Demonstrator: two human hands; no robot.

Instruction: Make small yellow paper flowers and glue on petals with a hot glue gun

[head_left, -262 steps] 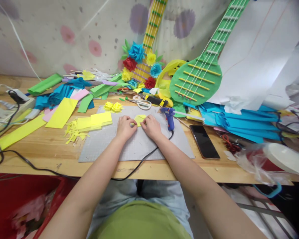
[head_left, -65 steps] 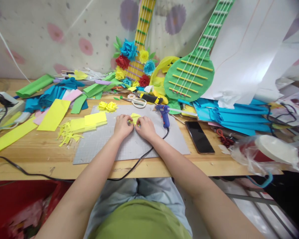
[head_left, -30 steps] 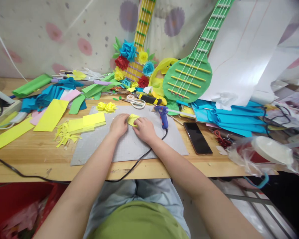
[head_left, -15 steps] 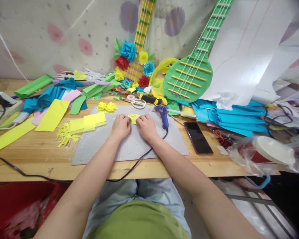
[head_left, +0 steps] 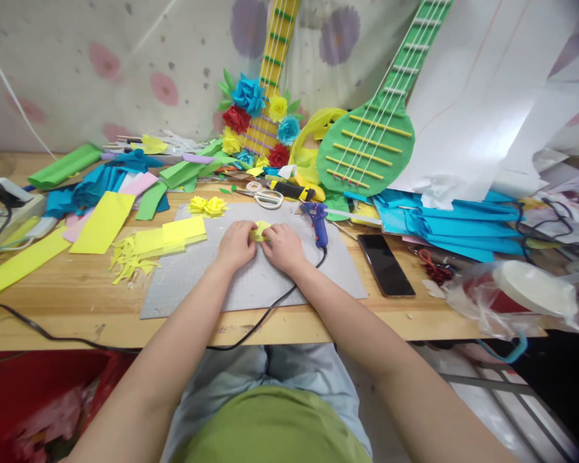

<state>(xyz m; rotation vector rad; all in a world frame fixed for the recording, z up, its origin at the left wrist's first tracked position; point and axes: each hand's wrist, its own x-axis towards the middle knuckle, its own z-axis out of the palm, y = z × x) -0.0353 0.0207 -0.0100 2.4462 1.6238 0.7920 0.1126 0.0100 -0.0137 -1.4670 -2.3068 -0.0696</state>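
Observation:
A small piece of yellow paper (head_left: 258,231) sits between my two hands above the grey cutting mat (head_left: 265,276). My left hand (head_left: 237,245) is closed on its left side, and my right hand (head_left: 282,247) pinches its right side; the fingertips partly cover it. Just right of my right hand lies a blue glue gun (head_left: 317,225), its black cord passing under my right forearm. Yellow paper flowers (head_left: 207,206) rest at the mat's upper left. Scissors (head_left: 269,199) with white handles lie beyond my hands.
Yellow paper strips (head_left: 183,231) and fringed scraps (head_left: 128,257) lie to the left. A phone (head_left: 386,265) is on the right, near blue crepe paper (head_left: 453,222). Behind stand a green paper-covered lute shape (head_left: 367,151) and a yellow one (head_left: 270,77) with paper flowers.
The yellow paper lay flatter and showed more of its surface before; now it looks smaller and more folded between my fingers. Both hands have drawn slightly closer around it.

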